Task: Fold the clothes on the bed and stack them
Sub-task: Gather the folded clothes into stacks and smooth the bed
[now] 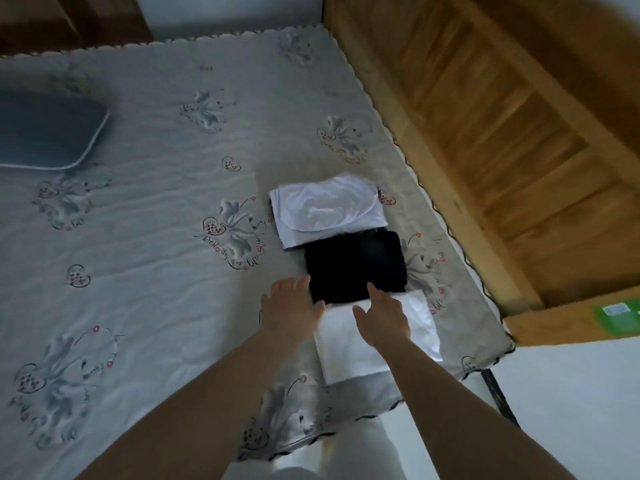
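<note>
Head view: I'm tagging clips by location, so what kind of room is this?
Most likely a bedroom. A bed with a flower-printed sheet fills the view, a dark pillow lies at its far left, and a wooden bed frame runs along its right edge.

Both forearms are bare from the wrists back to the bottom edge of the view, with no sleeve, watch or ring on the left hand (294,303) or the right hand (382,315). Below the hands, between the forearms, show white trousers (360,452) of smooth cloth.
</note>
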